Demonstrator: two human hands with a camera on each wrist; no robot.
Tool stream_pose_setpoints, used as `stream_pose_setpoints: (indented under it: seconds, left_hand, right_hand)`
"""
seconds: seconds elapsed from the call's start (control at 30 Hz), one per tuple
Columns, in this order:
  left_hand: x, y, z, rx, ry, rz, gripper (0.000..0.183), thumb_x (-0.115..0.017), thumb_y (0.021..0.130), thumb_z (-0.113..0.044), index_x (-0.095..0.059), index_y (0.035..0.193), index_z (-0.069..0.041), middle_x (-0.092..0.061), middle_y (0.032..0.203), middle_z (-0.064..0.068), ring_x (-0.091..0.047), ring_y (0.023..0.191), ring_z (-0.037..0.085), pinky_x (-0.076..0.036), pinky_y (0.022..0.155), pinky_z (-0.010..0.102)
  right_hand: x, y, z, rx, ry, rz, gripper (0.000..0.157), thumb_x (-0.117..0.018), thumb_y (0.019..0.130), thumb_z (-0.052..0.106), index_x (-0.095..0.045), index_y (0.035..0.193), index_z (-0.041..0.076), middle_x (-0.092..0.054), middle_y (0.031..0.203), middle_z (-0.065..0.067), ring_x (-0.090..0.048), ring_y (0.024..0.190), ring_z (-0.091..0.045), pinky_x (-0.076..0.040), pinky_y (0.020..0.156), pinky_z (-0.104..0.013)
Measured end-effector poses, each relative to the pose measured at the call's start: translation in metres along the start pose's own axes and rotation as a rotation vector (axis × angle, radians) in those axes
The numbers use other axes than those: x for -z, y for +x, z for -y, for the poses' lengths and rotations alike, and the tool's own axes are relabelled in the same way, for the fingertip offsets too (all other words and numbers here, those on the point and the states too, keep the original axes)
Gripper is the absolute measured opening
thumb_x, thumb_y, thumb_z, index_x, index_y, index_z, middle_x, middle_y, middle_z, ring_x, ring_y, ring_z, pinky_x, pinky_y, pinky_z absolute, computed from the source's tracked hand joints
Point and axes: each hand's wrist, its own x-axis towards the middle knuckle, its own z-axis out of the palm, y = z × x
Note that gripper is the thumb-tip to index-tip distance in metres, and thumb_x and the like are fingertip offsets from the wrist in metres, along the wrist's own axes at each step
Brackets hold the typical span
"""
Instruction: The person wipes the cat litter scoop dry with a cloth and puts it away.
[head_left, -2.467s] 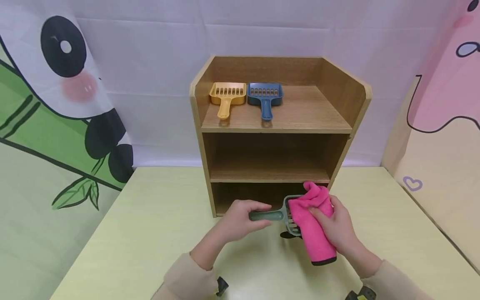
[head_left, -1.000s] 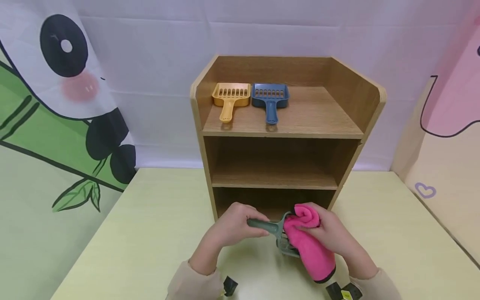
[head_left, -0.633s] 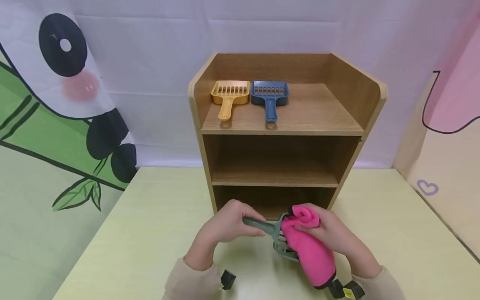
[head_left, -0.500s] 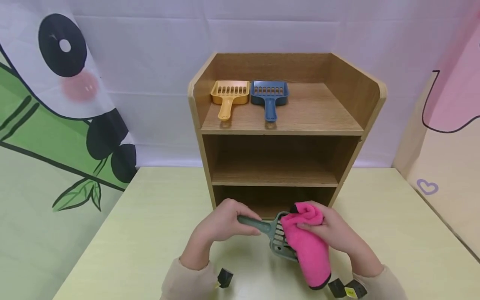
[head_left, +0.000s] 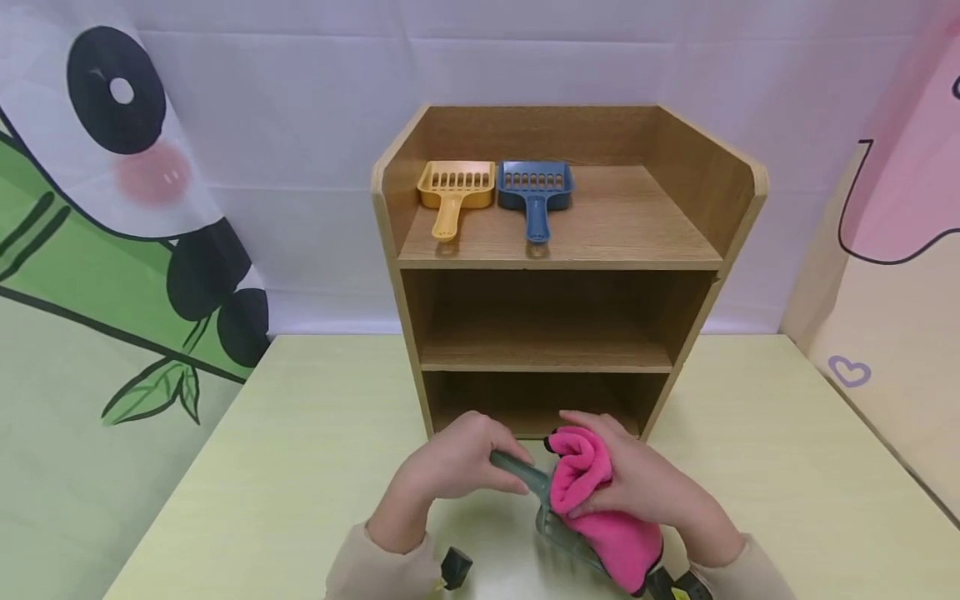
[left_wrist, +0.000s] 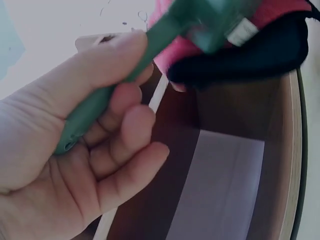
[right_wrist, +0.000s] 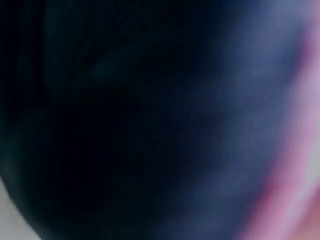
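In the head view my left hand (head_left: 467,460) grips the handle of a green litter scoop (head_left: 522,473) between thumb and fingers. The left wrist view shows the thumb along the handle (left_wrist: 90,111), fingers curled under it. My right hand (head_left: 637,477) holds a bunched pink cloth (head_left: 618,542) with black edging against the scoop's slotted head, hiding much of it. The cloth's dark underside (left_wrist: 240,57) shows near the scoop in the left wrist view. Dark, blurred fabric (right_wrist: 150,125) with a pink edge fills the right wrist view.
A wooden shelf unit (head_left: 555,265) stands just beyond my hands on the pale yellow table (head_left: 322,433). On its top level a yellow litter scoop (head_left: 453,196) and a blue litter scoop (head_left: 536,196) lie side by side. Printed white fabric (head_left: 300,167) hangs behind.
The right hand has moved left and down with the cloth, now covering more of the scoop's head. The scoop has tilted, its head pointing toward the front, while the left hand keeps its grip.
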Motion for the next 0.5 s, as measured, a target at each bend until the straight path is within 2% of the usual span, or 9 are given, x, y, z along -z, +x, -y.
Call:
stream_pose_setpoints:
  seconds: [0.07, 0.13, 0.27, 0.4, 0.5]
  left_hand:
    - [-0.0020, 0.0005, -0.0029, -0.010, 0.040, -0.006, 0.020, -0.081, 0.073, -0.019, -0.077, 0.091, -0.010, -0.070, 0.079, -0.003, -0.050, 0.063, -0.003, -0.045, 0.057, 0.014]
    - [-0.0035, 0.0009, -0.0054, -0.020, 0.079, -0.018, 0.021, -0.081, 0.074, -0.020, -0.077, 0.092, -0.011, -0.070, 0.080, -0.003, -0.050, 0.064, -0.003, -0.045, 0.058, 0.014]
    - [-0.0048, 0.0017, -0.0089, -0.033, 0.138, -0.066, 0.021, -0.080, 0.075, -0.021, -0.076, 0.093, -0.011, -0.071, 0.082, -0.003, -0.053, 0.067, -0.002, -0.045, 0.061, 0.012]
    - [-0.0060, 0.0030, -0.0095, -0.042, 0.177, -0.119, 0.022, -0.080, 0.075, -0.023, -0.076, 0.094, -0.011, -0.073, 0.085, -0.002, -0.058, 0.070, 0.000, -0.046, 0.064, 0.012]
    - [-0.0072, 0.0040, -0.0081, -0.049, 0.202, -0.151, 0.024, -0.079, 0.076, -0.024, -0.076, 0.095, -0.011, -0.073, 0.088, -0.002, -0.060, 0.072, 0.001, -0.047, 0.064, 0.012]
  right_hand:
    - [-0.0019, -0.0004, 0.0016, -0.006, -0.035, -0.015, 0.081, -0.078, 0.068, 0.054, -0.040, 0.133, 0.026, -0.056, 0.115, 0.009, -0.055, 0.098, -0.007, -0.051, 0.079, -0.026]
    - [-0.0022, -0.0003, 0.0019, -0.009, -0.037, -0.042, 0.066, -0.078, 0.071, 0.048, -0.044, 0.122, 0.024, -0.059, 0.106, 0.009, -0.058, 0.088, -0.005, -0.051, 0.073, -0.025]
    - [0.0007, 0.0001, -0.0015, 0.005, -0.001, -0.115, 0.041, -0.077, 0.079, 0.027, -0.052, 0.112, 0.023, -0.062, 0.099, 0.006, -0.058, 0.084, -0.007, -0.051, 0.068, -0.024]
    - [0.0042, 0.0019, -0.0066, 0.043, 0.005, -0.193, 0.040, -0.075, 0.080, 0.013, -0.058, 0.114, 0.024, -0.064, 0.103, 0.006, -0.059, 0.087, -0.009, -0.053, 0.070, -0.025]
    - [0.0077, 0.0021, -0.0080, 0.080, -0.039, -0.248, 0.042, -0.076, 0.079, 0.011, -0.059, 0.116, 0.024, -0.065, 0.103, 0.007, -0.060, 0.086, -0.007, -0.053, 0.071, -0.026]
